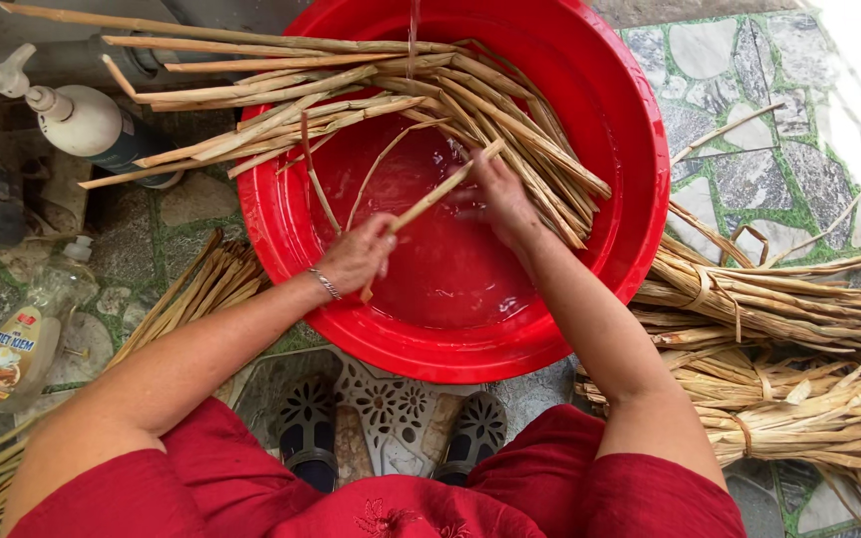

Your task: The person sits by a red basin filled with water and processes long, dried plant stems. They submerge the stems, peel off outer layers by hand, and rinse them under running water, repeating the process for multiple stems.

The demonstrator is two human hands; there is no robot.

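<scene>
A big red basin (pixel 640 139) holds shallow water and several long pale plant stalks (pixel 351 100) laid across its far half. My left hand (pixel 356 257), a bracelet on its wrist, grips the lower end of one stalk (pixel 440 191) over the water. My right hand (pixel 498 194) holds the same stalk near its upper end, fingers wrapped round it. A thin stream of water (pixel 413 30) falls into the basin from above.
Tied bundles of dried stalks (pixel 779 299) lie right of the basin; more stalks (pixel 196 289) lie to its left. A white pump bottle (pixel 77 120) and a clear bottle of yellow liquid (pixel 22 344) stand at left. My sandalled feet (pixel 391 428) rest on a patterned grate.
</scene>
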